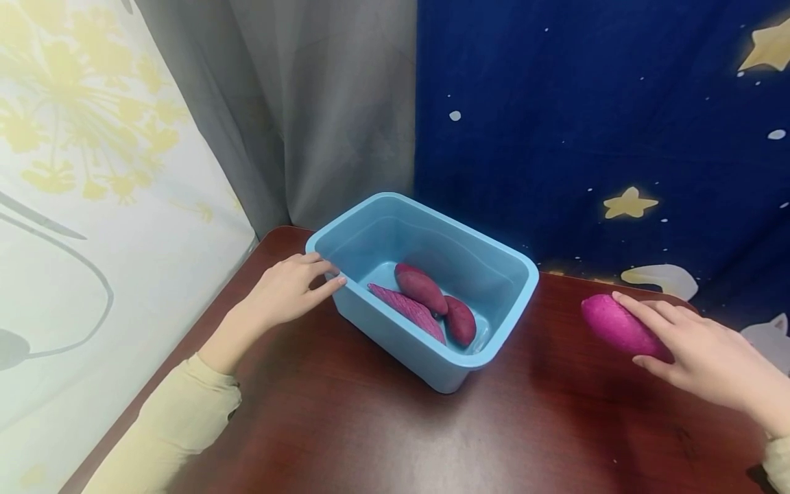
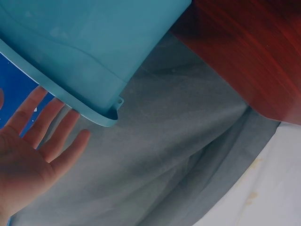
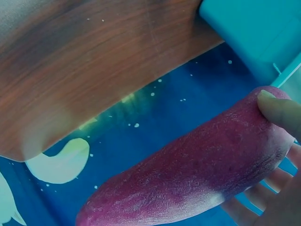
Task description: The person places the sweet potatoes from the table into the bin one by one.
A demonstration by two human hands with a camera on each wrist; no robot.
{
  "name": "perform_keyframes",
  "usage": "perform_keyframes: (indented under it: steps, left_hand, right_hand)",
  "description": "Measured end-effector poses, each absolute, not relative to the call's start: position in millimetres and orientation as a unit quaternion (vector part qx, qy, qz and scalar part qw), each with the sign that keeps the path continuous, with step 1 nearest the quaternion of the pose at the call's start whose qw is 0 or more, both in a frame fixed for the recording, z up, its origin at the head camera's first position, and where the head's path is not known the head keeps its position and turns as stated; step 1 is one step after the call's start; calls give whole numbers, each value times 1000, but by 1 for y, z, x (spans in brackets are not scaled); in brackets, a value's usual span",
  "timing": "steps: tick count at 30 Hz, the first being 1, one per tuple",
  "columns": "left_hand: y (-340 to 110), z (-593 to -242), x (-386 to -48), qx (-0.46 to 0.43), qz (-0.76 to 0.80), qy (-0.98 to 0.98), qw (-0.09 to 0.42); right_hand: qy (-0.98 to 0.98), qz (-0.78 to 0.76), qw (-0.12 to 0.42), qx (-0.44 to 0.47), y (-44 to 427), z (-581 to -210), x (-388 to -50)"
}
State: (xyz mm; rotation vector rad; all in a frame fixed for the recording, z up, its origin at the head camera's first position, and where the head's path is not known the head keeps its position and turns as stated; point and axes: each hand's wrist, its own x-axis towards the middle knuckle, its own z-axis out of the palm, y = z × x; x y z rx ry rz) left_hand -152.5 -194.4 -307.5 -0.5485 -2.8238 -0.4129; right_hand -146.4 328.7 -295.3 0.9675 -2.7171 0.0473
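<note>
My right hand (image 1: pixel 710 350) grips a purple sweet potato (image 1: pixel 620 326) above the right side of the table. In the right wrist view the sweet potato (image 3: pixel 188 165) is long and tapering, with the thumb pressed on one end and the fingers behind it. A light blue plastic bin (image 1: pixel 395 350) stands at the table's middle. Inside lie several more sweet potatoes (image 1: pixel 422 289), one of them streaked and pointed. My left hand (image 1: pixel 293 288) rests at the bin's left corner, its fairly straight fingers (image 2: pixel 59 134) touching the rim from outside.
The dark red wooden table (image 1: pixel 345 425) runs under the bin. A grey curtain (image 1: pixel 345 103) and a blue star-patterned curtain (image 1: pixel 524 137) hang behind it. To the left is a white surface with yellow flower prints (image 1: pixel 92 171).
</note>
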Motion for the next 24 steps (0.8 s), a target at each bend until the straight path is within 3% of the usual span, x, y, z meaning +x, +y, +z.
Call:
perform_keyframes:
  steps: [13,24]
  left_hand:
    - [-195,-308,-153,-188,-139,-965,116]
    - [-195,-308,-152,-187,-138,-966,117]
  right_hand:
    - [-913,7,174,370,324,-268,-156]
    - [-919,-21,175,352,315,-246,-158]
